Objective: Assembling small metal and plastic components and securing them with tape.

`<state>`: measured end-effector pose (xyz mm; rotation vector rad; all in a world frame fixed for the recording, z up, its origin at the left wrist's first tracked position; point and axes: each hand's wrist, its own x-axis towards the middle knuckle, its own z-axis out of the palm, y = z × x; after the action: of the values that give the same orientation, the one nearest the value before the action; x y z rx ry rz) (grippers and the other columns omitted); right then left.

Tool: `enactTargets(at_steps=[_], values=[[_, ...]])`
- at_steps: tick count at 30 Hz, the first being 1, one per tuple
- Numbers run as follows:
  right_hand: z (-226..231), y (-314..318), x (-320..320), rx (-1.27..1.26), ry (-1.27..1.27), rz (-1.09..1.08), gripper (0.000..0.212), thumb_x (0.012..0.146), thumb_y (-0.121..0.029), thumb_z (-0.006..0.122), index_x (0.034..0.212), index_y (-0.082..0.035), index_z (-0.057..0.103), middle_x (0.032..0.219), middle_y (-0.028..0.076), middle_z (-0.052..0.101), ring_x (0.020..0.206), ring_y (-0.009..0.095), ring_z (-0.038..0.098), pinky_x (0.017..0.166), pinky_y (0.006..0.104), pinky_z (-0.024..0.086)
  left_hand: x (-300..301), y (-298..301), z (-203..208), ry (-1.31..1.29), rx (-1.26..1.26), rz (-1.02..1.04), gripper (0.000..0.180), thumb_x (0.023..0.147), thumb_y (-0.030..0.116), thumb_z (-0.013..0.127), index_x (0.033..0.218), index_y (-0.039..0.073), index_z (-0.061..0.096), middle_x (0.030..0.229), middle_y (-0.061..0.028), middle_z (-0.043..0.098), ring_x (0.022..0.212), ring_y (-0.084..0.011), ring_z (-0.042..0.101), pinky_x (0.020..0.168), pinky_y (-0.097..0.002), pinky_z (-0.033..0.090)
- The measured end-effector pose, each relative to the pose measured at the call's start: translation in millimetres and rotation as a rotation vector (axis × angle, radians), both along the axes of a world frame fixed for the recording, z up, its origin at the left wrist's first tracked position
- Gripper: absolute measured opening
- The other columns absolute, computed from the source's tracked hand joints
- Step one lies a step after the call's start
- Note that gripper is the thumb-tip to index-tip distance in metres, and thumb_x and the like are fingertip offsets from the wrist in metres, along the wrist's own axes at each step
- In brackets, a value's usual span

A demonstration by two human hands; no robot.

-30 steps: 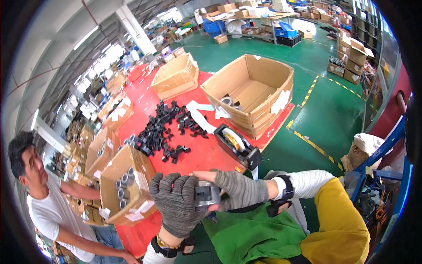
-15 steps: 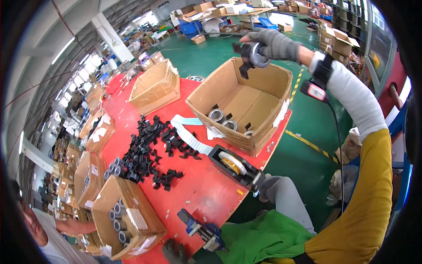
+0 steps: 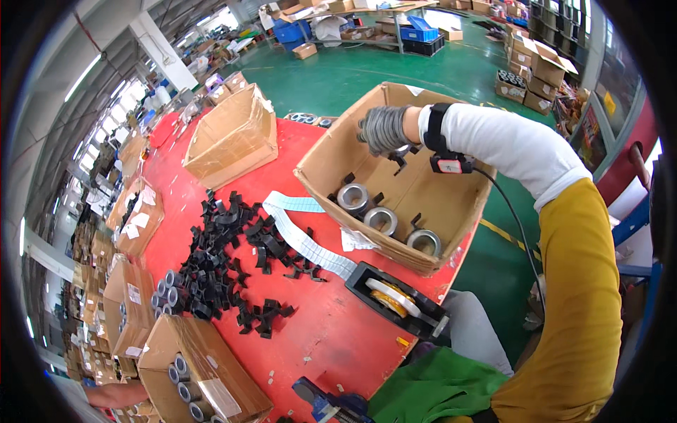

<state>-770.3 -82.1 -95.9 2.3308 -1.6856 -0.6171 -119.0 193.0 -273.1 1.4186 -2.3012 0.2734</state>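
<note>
My right hand, in a grey knit glove, is lowered into the large open cardboard box. Its fingers curl round a metal ring with a black clip on it, mostly hidden under the hand. Three similar metal rings with black clips rest along the near side of that box, among them one ring in the middle. My left hand is out of view. Left of the box, a pile of loose black clips covers part of the red table.
A black tape dispenser sits at the table edge, beside a strip of pale labels. A blue metal device is at the near edge. Boxes of rings stand left, where another person's arm reaches. Another cardboard box stands behind.
My right hand has come down and left into the large box with the ring and clip. My left hand has dropped out of view. The view has shifted slightly.
</note>
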Motion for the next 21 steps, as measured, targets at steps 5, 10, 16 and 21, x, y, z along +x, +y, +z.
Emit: enactTargets(at_steps=[5, 10, 16, 21], values=[[-34.7, -19.5, 13.2, 0.003, 0.087, 0.279, 0.028, 0.075, -0.031, 0.059, 0.086, -0.007, 0.067, 0.080, 0.011, 0.065, 0.082, 0.030, 0.062, 0.072, 0.0405, 0.049, -38.3, -2.9, 37.7, 0.068, -0.084, -0.026, 0.018, 0.081, 0.005, 0.059, 0.098, 0.003, 0.057, 0.097, -0.0188, 0.059, 0.088, -0.0365, 0.059, 0.071, -0.0463, 0.048], [-46.3, -32.7, 17.1, -0.043, -0.176, 0.012, 0.027, 0.074, -0.028, 0.063, 0.093, -0.008, 0.066, 0.086, 0.013, 0.066, 0.083, 0.032, 0.064, 0.071, 0.0422, 0.050, -20.5, 2.0, 22.0, 0.123, 0.092, 0.132, 0.029, 0.085, 0.021, 0.060, 0.102, -0.003, 0.058, 0.099, -0.0208, 0.058, 0.089, -0.0370, 0.055, 0.077, -0.0455, 0.046], [-66.8, -34.8, -15.4, 0.125, -0.199, -0.381, 0.023, 0.068, -0.027, 0.068, 0.080, -0.007, 0.071, 0.077, 0.013, 0.068, 0.072, 0.027, 0.065, 0.064, 0.0399, 0.051, -29.7, -0.8, 30.3, 0.160, 0.130, 0.115, 0.028, 0.085, 0.020, 0.058, 0.100, -0.004, 0.057, 0.102, -0.0218, 0.057, 0.092, -0.0381, 0.053, 0.078, -0.0471, 0.045], [-68.9, -35.6, -3.1, 0.342, -0.688, -0.573, 0.027, 0.068, -0.027, 0.070, 0.079, -0.002, 0.069, 0.072, 0.008, 0.067, 0.067, 0.018, 0.062, 0.060, 0.0342, 0.048, 18.8, -18.7, -34.8, 0.047, -0.336, -0.105, 0.032, 0.078, 0.020, 0.061, 0.102, 0.000, 0.056, 0.105, -0.0200, 0.056, 0.097, -0.0365, 0.052, 0.082, -0.0460, 0.042]])
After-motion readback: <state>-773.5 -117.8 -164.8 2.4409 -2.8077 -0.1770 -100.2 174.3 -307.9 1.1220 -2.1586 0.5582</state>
